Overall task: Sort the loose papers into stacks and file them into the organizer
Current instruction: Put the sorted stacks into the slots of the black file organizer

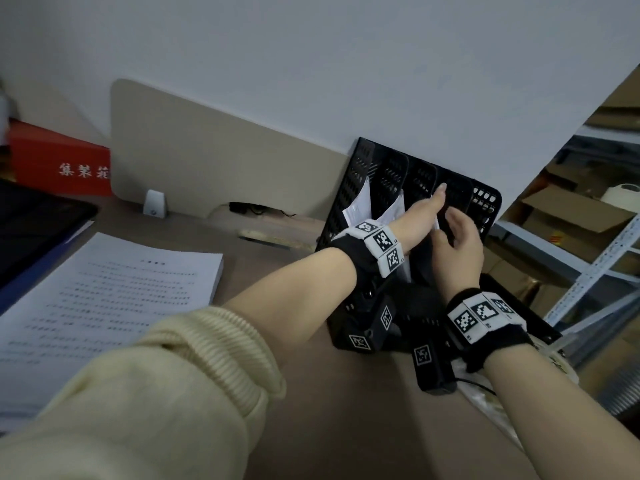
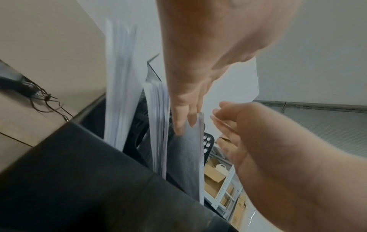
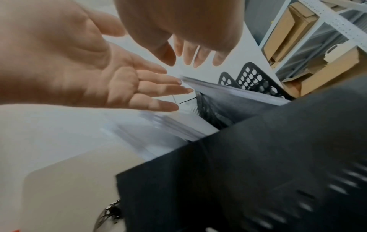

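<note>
From the head view, the left hand reaches into the black organizer at the far right of the table, its fingers straight, thumb tip up against a divider; the right hand sits just right of it, fingers loosely spread and holding nothing. A thin white edge of papers shows between the two hands, and two more white batches stand in the slots left of the left hand. Well to the left of both hands a printed stack lies flat on the table, with a red box beyond it by a beige panel. In the left wrist view, the left hand has straight fingers laid flat against the side of an upright batch of papers standing in a slot; the right hand is just beside that batch on its other side, released, not clearly touching. Two further white batches stand left of the left hand. In the right wrist view, the left hand lies palm up with fingertips at the top edge of the papers, while the right hand hangs above, its fingers straight and apart from the sheets. The organizer shows perforated dividers past the papers, and shelves with boxes stand farther right.
</note>
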The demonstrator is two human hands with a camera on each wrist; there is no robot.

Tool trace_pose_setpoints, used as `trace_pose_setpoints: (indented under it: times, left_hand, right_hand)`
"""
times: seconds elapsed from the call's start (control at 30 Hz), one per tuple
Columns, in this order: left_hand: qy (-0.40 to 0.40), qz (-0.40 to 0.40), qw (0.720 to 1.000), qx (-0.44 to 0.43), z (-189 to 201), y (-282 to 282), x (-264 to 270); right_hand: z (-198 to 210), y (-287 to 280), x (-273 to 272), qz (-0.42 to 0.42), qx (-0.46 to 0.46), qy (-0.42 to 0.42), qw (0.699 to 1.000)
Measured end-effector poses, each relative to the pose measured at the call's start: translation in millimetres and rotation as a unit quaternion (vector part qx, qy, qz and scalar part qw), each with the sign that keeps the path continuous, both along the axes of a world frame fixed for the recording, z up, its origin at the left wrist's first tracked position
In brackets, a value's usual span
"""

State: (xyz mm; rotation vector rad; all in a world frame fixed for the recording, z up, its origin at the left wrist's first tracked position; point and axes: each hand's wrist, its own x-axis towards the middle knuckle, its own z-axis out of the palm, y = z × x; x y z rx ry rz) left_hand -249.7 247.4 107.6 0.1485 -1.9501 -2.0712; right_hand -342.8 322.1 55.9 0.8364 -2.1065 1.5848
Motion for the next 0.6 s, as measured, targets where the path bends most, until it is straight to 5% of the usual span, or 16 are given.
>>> trace_pose_setpoints:
  times: [0.27, 0.6]
  left_hand:
    - [0.003, 0.111, 0.991, -0.076, -7.2, -39.2, 75.7]
    - [-0.141, 0.209, 0.958, -0.136, -59.1, -121.6, 175.7]
  right_hand:
    - [11.6, -52.9, 94.8, 0.089, -0.032, 0.028, 0.995]
    - [-42.0, -136.7, 186.5, 0.186, 0.061, -0.101, 0.975]
